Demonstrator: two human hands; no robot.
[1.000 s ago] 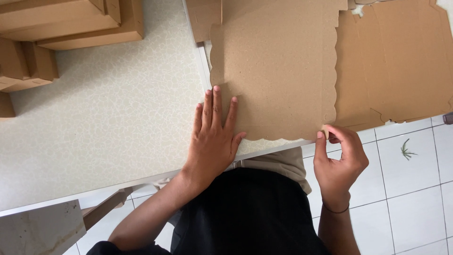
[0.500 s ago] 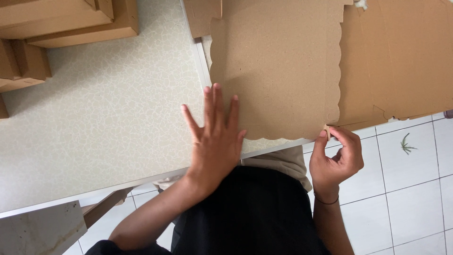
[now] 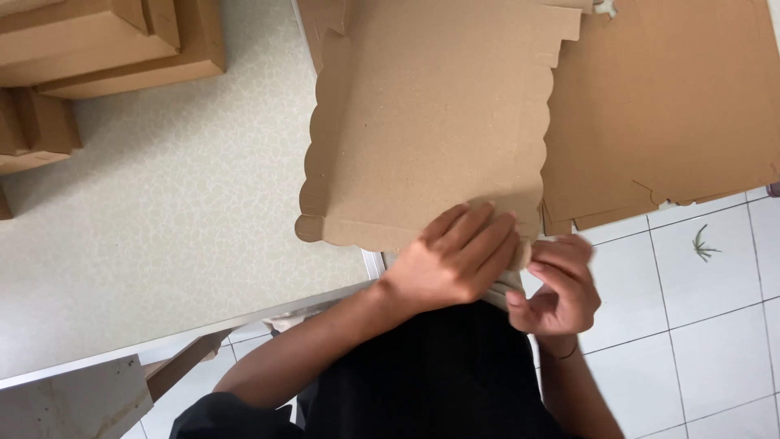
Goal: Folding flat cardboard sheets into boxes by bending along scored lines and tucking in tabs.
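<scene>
Cardboard blank [image 3: 431, 122]: flat die-cut sheet with scalloped side edges, lying on the pale speckled table [image 3: 162, 211]; its near edge hangs past the table's front edge, over the person's lap.
Left hand [image 3: 455, 260]: palm down on the near edge of the sheet, fingers together and curled over the near right corner, pressing it.
Right hand [image 3: 561, 284]: just beside the left, fingers narrow, pinching the small flap at that same corner; exact grip is motion-blurred.
Nearby: second brown cardboard sheet [image 3: 674, 106] to the right, partly under the first and overhanging the white tiled floor [image 3: 699, 325]; folded cardboard boxes [image 3: 97, 41] stacked at the table's far left, well apart.
Risk: the corner is unsupported past the table edge, so pressing there could crease off the score line or tear the flap.
Risk: the sheet could slide on the smooth tabletop, since both hands load one corner.
</scene>
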